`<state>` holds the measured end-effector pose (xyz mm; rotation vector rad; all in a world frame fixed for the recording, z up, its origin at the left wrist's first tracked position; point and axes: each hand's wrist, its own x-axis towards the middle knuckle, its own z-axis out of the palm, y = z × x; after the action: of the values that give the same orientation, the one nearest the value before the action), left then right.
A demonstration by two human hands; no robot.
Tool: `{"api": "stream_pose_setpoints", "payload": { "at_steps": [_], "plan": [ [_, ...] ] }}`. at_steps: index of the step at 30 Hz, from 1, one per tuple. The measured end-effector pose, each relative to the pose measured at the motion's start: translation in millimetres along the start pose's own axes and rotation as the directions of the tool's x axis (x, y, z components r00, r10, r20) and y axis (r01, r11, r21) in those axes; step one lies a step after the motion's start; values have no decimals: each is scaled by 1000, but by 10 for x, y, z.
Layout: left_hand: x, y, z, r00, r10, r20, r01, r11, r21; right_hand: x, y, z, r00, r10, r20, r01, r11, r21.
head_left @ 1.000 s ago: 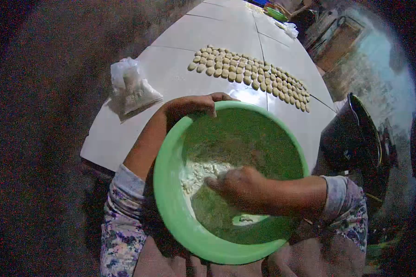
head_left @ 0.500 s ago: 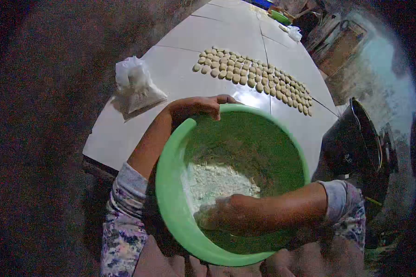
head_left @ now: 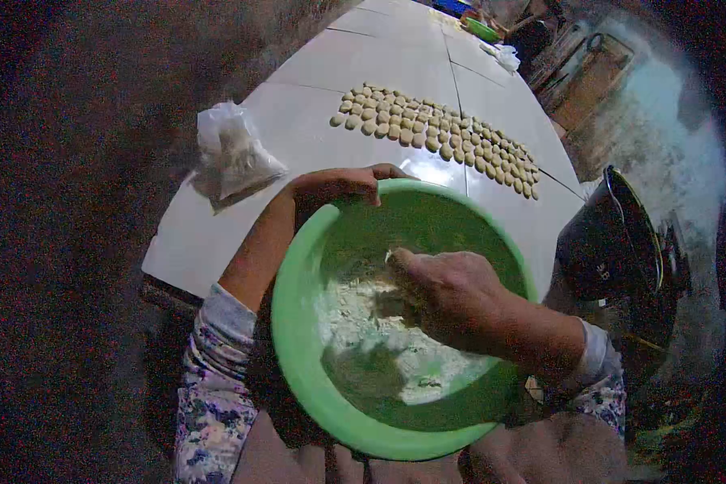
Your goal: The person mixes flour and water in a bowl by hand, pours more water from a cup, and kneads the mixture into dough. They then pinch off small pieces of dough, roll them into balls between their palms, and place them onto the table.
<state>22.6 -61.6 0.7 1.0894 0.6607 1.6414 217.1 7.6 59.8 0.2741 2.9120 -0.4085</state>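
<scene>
Left hand [head_left: 339, 185] grips the far rim of the green basin [head_left: 306, 395]; right hand [head_left: 456, 298] is curled above the white flour [head_left: 419, 359] inside it, contents undetermined. Beyond the left hand, dough pieces [head_left: 436, 129] lie in rows on the table [head_left: 298, 113], a plastic bag [head_left: 235, 153] nearby.

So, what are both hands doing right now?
Left hand: holding the green basin by its rim.
Right hand: inside it, over white powder; open or closed, I can't tell.
</scene>
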Motion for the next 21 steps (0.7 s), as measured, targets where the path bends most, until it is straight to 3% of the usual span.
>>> {"api": "stream_pose_setpoints", "payload": {
  "at_steps": [1,3,5,6,7,9,10,13,14,15,17,21],
  "plan": [
    [0,8,12,1000,27,-1,-27,1000,11,-29,48,30,987,-70,-146,78,995,54],
    [5,54,27,999,18,-36,-19,999,-31,-193,89,48,975,-126,-182,126,992,-9],
    [33,226,138,963,-269,-12,264,951,-163,-275,144,54,974,-217,70,209,972,109],
    [79,65,-52,998,2,70,0,999,-34,-244,137,31,972,-222,76,213,971,111],
    [15,12,-81,998,4,64,-2,999,-37,-187,103,-14,981,-103,167,90,992,89],
    [-61,324,330,990,-129,-50,118,975,-190,-111,60,-70,932,142,333,-155,988,13],
    [-53,53,113,993,41,-108,-37,998,41,-148,161,62,996,24,86,-18,998,-64],
    [-33,53,156,996,30,-83,-37,996,-78,48,295,184,996,-49,72,58,991,-118],
    [26,51,-22,996,-86,19,87,990,-108,134,317,224,993,-119,19,120,990,-73],
    [29,43,-27,996,-87,19,89,990,-106,227,350,317,993,-120,18,121,990,-71],
    [23,45,-41,995,-94,-27,89,987,-137,427,354,443,963,-127,236,165,975,-147],
    [19,-26,-58,992,-110,-59,94,969,-228,497,283,337,956,-73,284,83,996,-22]
  ]
}}
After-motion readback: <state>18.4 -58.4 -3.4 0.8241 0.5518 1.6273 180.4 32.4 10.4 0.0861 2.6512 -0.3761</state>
